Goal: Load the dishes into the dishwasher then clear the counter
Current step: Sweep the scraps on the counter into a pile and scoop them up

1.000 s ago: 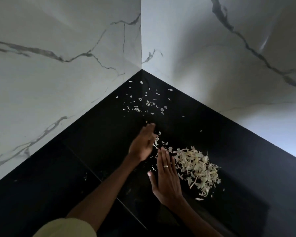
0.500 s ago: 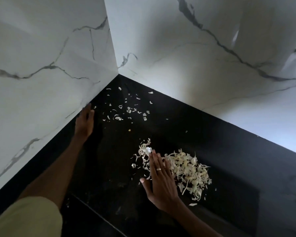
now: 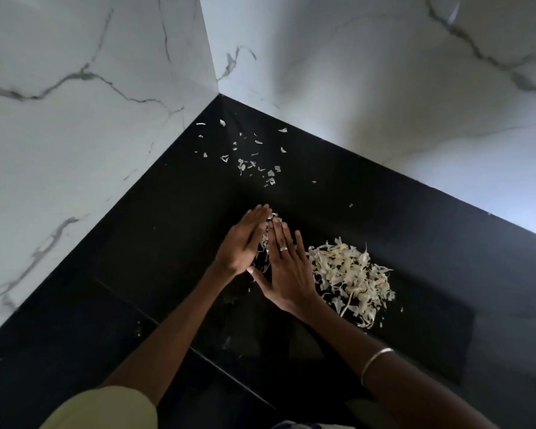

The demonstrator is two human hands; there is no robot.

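Peelings (image 3: 351, 278) heaped pale on black counter (image 3: 430, 258), just right of both hands. Few scraps (image 3: 265, 243) caught between the palms. Left hand (image 3: 242, 244) on edge, fingers straight and together, tips meeting those of right hand (image 3: 287, 274). Right hand flat, fingers straight and slightly spread, ring (image 3: 283, 248) on one, bangle (image 3: 375, 362) on wrist. Loose flakes (image 3: 248, 159) scattered farther back toward corner of marble walls (image 3: 75, 134). Pale yellow sleeve (image 3: 102, 408) at bottom left.

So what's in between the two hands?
In the head view, a few pale peel scraps lie on the black counter, caught between the left hand and right hand.
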